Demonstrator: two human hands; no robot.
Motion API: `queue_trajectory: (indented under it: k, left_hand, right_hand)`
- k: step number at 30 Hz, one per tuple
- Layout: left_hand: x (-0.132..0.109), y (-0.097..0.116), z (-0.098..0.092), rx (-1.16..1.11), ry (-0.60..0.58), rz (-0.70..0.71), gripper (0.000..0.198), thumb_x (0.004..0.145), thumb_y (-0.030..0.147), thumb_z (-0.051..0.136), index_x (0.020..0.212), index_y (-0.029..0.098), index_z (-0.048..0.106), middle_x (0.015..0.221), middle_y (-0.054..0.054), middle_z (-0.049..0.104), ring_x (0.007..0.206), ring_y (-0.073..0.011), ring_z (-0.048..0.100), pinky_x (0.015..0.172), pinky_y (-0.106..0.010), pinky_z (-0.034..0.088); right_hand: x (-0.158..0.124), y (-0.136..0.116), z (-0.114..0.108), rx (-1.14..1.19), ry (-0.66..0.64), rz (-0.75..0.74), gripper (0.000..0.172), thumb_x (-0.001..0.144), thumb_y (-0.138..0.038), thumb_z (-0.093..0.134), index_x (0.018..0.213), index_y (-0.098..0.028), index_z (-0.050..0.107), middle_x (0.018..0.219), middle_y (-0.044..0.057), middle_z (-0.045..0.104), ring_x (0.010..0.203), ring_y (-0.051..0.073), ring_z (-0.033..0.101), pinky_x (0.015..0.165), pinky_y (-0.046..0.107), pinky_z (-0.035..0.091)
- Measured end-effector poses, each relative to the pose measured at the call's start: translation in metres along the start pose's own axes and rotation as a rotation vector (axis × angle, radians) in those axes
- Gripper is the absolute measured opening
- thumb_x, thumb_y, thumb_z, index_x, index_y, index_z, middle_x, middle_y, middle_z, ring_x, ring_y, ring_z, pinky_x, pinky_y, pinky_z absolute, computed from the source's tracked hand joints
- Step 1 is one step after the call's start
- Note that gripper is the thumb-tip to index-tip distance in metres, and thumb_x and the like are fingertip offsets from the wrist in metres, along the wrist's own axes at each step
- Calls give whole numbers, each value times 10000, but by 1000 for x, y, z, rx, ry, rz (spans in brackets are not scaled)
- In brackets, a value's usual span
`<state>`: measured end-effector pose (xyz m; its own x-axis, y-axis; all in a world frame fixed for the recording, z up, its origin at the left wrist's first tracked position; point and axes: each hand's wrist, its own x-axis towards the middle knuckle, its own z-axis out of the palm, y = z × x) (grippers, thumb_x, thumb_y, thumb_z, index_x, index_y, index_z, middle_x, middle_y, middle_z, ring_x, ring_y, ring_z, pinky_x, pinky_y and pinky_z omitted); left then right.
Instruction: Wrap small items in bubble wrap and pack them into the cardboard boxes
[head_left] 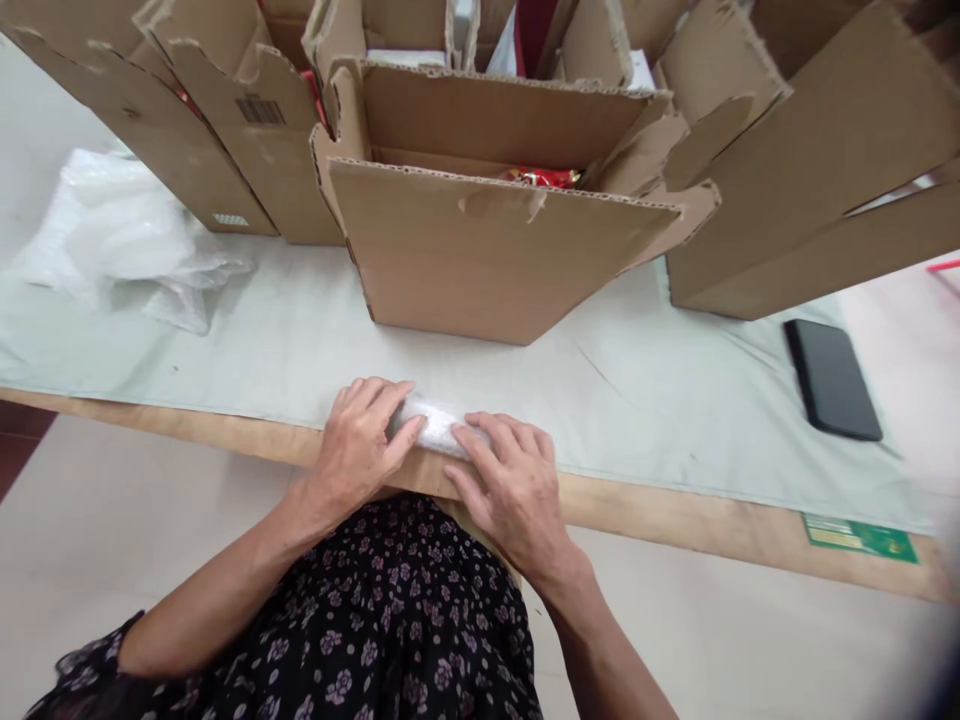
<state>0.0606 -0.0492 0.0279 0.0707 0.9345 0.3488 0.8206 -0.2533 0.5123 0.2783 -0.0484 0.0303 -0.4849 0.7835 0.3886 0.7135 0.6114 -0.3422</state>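
A small bundle wrapped in white bubble wrap (pixel 435 425) lies at the near edge of the table (pixel 675 520), on the pale cloth (pixel 300 340). My left hand (pixel 360 445) rests over its left end with fingers curled onto it. My right hand (pixel 510 480) presses on its right end, fingers laid close together over the wrap. What is inside the wrap is hidden. Just beyond stands an open cardboard box (pixel 480 240) with something red (pixel 544 178) showing inside.
More open cardboard boxes (pixel 247 140) crowd the back and right (pixel 817 180). A heap of clear plastic wrap (pixel 120 235) lies at the left. A black phone (pixel 832 380) lies at the right, a green label (pixel 859 537) on the table edge.
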Motion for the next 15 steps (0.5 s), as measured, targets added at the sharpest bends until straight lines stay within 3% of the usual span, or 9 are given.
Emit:
queue_trajectory:
  k: [4, 6, 9, 12, 15]
  left_hand:
    - [-12, 11, -12, -309, 20, -197, 257, 997, 296, 633, 1223, 188, 687, 1048, -77, 742, 953, -209, 704, 866, -371, 595]
    - [-20, 21, -15, -472, -73, -315, 254, 992, 293, 640, 1224, 205, 693, 1103, -73, 760, 984, -200, 720, 865, -342, 608]
    - [-24, 36, -12, -700, -226, -396, 208, 1000, 312, 621, 1158, 212, 711, 1095, -64, 774, 1007, -210, 730, 866, -337, 613]
    - [-18, 43, -6, -840, -257, -409, 162, 1007, 293, 590, 1085, 220, 711, 1023, -33, 774, 960, -194, 731, 860, -319, 603]
    - [-10, 45, -4, -712, -251, -314, 118, 931, 190, 640, 1025, 212, 709, 946, -9, 759, 867, -174, 707, 787, -288, 566]
  right_hand:
    - [4, 4, 4, 167, 106, 172, 197, 1037, -246, 592, 1194, -207, 702, 1111, 90, 787, 980, 248, 712, 863, 413, 523]
    - [5, 1, 4, 385, 145, 328, 189, 1026, -281, 612, 1176, -222, 710, 1083, 71, 793, 945, 223, 729, 846, 380, 564]
    - [1, -8, 1, 752, 49, 470, 198, 1020, -326, 605, 1159, -234, 710, 1021, 49, 793, 863, 192, 743, 758, 319, 608]
    - [-8, -9, -8, 802, 10, 416, 214, 1014, -358, 614, 1154, -237, 722, 1127, 73, 773, 1007, 218, 746, 858, 349, 625]
    - [-14, 1, -26, 626, 64, 327, 362, 985, -446, 667, 1300, -268, 686, 1329, 102, 700, 1170, 253, 702, 964, 387, 609]
